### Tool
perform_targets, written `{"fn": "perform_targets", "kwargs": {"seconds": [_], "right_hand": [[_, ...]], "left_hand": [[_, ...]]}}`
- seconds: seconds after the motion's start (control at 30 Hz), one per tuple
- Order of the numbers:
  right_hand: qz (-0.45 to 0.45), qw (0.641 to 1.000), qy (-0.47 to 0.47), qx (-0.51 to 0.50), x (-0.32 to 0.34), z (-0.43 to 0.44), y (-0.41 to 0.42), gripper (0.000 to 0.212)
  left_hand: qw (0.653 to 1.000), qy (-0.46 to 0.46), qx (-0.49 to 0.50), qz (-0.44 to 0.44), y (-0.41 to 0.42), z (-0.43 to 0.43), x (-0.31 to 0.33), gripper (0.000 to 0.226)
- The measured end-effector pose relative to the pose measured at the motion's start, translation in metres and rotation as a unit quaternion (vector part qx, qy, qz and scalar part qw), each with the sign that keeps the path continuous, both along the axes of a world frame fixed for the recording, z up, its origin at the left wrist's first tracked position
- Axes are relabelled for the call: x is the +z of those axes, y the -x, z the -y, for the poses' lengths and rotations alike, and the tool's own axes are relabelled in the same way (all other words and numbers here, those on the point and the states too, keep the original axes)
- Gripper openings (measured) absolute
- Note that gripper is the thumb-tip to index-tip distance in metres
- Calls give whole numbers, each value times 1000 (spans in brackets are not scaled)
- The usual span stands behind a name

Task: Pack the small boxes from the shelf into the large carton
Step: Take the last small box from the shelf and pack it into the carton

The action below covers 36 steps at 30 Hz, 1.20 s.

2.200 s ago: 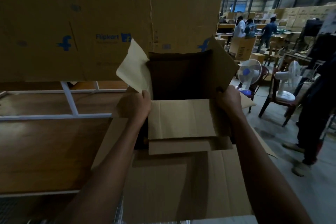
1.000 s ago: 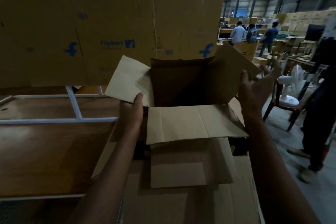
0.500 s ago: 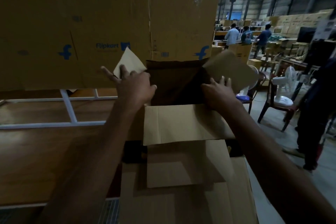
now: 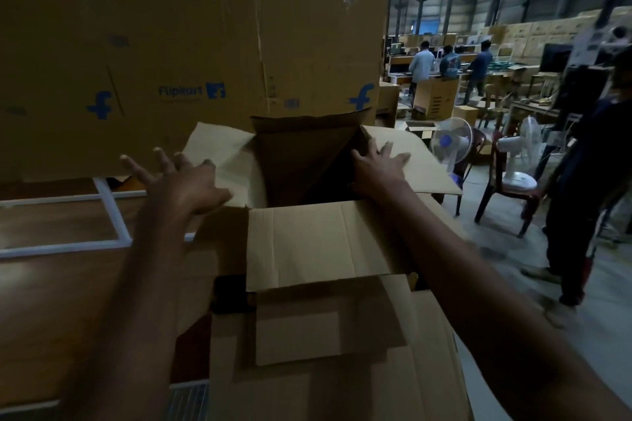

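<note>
A large brown carton [image 4: 325, 243] stands open in front of me, its inside dark. My left hand [image 4: 181, 181] lies flat on the carton's left flap [image 4: 219, 154] with fingers spread. My right hand [image 4: 379, 167] presses flat on the right flap [image 4: 424, 164], fingers apart. The near flap folds toward me over a lower sheet of cardboard [image 4: 307, 335]. No small boxes show in this view.
A big flattened Flipkart carton [image 4: 171, 72] stands upright behind the box. A wooden shelf with a white frame [image 4: 109, 202] is at the left. At the right are fans [image 4: 448, 143], chairs [image 4: 506, 195], a standing person [image 4: 588, 181], and people working far off.
Both hands have pushed the side flaps outward and down. The left flap now lies wider and the right flap is nearly flat. The carton's inside is more exposed.
</note>
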State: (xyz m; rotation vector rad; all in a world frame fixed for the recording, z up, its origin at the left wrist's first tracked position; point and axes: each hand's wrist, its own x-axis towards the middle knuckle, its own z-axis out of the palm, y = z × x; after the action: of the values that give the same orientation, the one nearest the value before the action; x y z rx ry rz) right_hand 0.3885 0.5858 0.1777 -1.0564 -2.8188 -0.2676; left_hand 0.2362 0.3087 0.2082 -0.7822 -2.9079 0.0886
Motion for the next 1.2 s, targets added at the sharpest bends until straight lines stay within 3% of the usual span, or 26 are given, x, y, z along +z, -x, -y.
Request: {"fn": "perform_targets", "kwargs": {"seconds": [0.13, 0.2, 0.33, 0.57, 0.7, 0.87, 0.93, 1.03, 1.1, 1.2], "right_hand": [[-16, 999, 41, -3, 7, -14, 16, 86], [-23, 999, 46, -6, 11, -20, 27, 84], [-33, 997, 66, -7, 14, -36, 44, 91], [-54, 989, 134, -17, 3, -68, 63, 87], [3, 993, 117, -10, -37, -64, 58, 88], [-8, 992, 122, -14, -77, -62, 66, 93], [-11, 992, 128, -8, -79, -61, 64, 95], [-31, 992, 126, -13, -91, -57, 62, 95], [-36, 991, 126, -11, -98, -55, 60, 94], [-75, 988, 137, 2, -98, -53, 55, 91]], "left_hand": [[987, -70, -141, -32, 6, -53, 5, 70], [986, -35, -166, -6, 17, -97, 1, 72], [989, 65, -134, 1, 57, -151, -10, 75], [983, 20, -148, 104, 86, -180, -17, 87], [981, 37, -155, 106, 93, -182, -66, 105], [983, 63, -169, 17, 92, -182, -114, 86], [983, 74, -167, 30, 93, -181, -119, 77], [982, 75, -171, 30, 89, -177, -126, 82], [982, 57, -177, 27, 84, -172, -131, 84], [976, -55, -203, 57, 78, -167, -129, 88]]}}
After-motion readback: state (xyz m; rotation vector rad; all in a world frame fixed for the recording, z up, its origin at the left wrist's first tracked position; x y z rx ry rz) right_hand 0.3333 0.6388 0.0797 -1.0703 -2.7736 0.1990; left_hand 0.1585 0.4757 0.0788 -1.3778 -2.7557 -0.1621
